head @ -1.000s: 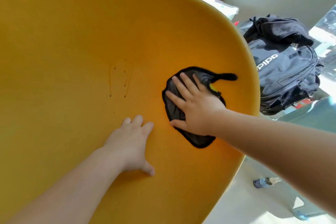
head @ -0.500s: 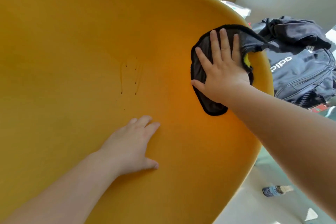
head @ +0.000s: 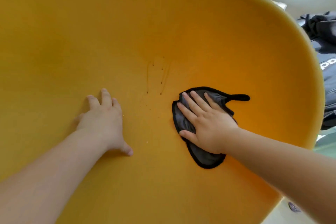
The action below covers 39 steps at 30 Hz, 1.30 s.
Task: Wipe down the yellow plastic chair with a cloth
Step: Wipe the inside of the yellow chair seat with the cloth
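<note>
Right hand (head: pixel 209 123) and cloth (head: pixel 203 158) are back down off the chair (head: pixel 91 32) rim, now mid-seat beside the drip marks (head: pixel 154 78). Left hand (head: pixel 103 122) sits slightly further left. View shifts; backpack (head: pixel 327 71) mostly cut off.

A: We're seeing 2 arms coming into shot from the bottom edge, and both are showing bare right down to the wrists, no sleeve appearing anywhere.

B: Agreed. The left hand (head: pixel 101 120) is wearing nothing, no ring, no watch, no glove.

A: And the right hand (head: pixel 209 125) is looking just the same, short nails showing.
</note>
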### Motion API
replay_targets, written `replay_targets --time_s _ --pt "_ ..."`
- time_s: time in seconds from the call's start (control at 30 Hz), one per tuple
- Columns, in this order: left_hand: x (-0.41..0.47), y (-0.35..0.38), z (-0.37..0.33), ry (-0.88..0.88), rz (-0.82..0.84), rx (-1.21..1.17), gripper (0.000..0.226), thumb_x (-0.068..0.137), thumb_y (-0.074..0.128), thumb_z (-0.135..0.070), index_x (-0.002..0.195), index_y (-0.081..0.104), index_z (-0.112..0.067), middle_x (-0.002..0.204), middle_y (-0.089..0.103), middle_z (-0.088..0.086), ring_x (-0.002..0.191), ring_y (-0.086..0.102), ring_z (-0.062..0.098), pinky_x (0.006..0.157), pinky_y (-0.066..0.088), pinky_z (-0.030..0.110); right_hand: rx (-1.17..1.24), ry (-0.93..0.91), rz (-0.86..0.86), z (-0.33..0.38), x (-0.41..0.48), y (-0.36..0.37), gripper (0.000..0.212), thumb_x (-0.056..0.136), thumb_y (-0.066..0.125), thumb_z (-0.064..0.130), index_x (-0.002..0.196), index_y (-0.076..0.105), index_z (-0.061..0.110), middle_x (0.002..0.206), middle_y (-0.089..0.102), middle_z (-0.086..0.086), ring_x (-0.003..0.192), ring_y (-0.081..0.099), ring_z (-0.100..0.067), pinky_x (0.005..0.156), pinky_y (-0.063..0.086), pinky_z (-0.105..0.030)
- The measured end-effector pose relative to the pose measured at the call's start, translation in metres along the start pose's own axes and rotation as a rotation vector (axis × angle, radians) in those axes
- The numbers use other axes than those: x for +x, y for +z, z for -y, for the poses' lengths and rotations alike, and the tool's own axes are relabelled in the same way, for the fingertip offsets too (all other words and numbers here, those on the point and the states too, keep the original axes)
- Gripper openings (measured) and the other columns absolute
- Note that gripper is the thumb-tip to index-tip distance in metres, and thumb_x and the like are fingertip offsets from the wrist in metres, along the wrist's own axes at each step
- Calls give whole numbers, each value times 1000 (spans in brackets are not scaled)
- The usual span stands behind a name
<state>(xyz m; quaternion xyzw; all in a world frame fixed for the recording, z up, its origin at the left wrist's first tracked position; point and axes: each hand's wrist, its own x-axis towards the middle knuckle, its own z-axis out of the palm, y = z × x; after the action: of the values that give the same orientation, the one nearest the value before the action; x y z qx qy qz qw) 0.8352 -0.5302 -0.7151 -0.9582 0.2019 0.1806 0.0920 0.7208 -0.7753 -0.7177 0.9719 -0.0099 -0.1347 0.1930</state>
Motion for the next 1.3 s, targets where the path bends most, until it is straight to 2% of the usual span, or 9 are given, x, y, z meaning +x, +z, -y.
replay_targets --time_s 0.27,0.4,0.5,0.7,0.87,1.03,1.1,1.2,1.3 --pt "-3 10 32 112 -138 211 156 39 42 -107 161 -5 -22 166 -11 7 148 10 32 111 30 55 -132 401 -333 -42 89 -34 97 93 11 80 163 -10 15 166 -24 -20 153 -23 -40 123 -9 -61" --pt "3 12 58 19 -149 156 158 30 43 -108 158 -12 -34 162 -28 7 151 -14 37 112 23 71 -70 500 -446 -32 112 -34 97 95 15 77 163 -3 12 167 -16 -24 154 -14 -43 123 -5 -64" --pt "5 17 58 12 -106 62 161 30 52 -105 157 -18 -35 156 -42 9 149 -25 42 108 30 73 -33 504 -460 -25 123 -37 97 95 16 77 163 -3 10 167 -15 -24 155 -13 -43 123 -2 -64" --pt "6 17 55 35 -102 52 163 32 58 -102 158 -16 -31 156 -40 12 148 -23 46 109 34 70 112 293 -400 34 134 -33 95 94 15 77 163 -7 15 167 -22 -17 154 -21 -38 123 -5 -61" --pt "5 17 56 41 -114 30 163 31 59 -102 158 -15 -31 158 -38 10 149 -22 44 109 34 70 235 -62 -239 97 109 -24 86 98 16 73 163 -10 21 168 -25 -7 154 -25 -28 125 -5 -54" --pt "5 19 58 48 -99 11 161 34 61 -101 158 -14 -30 158 -38 10 148 -24 44 110 32 72 95 -319 -50 63 51 -8 77 100 11 71 161 -17 30 164 -31 4 152 -30 -18 124 -18 -42" --pt "6 20 58 53 -100 8 161 36 61 -100 158 -15 -29 157 -39 10 148 -25 45 110 31 72 -1 -244 -64 23 54 -7 79 99 9 72 161 -15 30 165 -29 3 153 -28 -20 124 -17 -41" --pt "8 21 59 55 -100 13 161 37 62 -99 158 -16 -28 157 -39 12 148 -26 46 110 30 73 -103 88 -201 -16 84 -21 86 96 1 72 163 -9 20 166 -26 -5 155 -23 -26 126 -12 -46" --pt "8 20 57 57 -97 10 161 37 64 -98 158 -15 -28 157 -39 11 148 -25 46 109 30 74 32 389 -318 11 117 -31 89 98 9 72 163 -8 13 168 -22 -15 155 -21 -33 125 -8 -55"
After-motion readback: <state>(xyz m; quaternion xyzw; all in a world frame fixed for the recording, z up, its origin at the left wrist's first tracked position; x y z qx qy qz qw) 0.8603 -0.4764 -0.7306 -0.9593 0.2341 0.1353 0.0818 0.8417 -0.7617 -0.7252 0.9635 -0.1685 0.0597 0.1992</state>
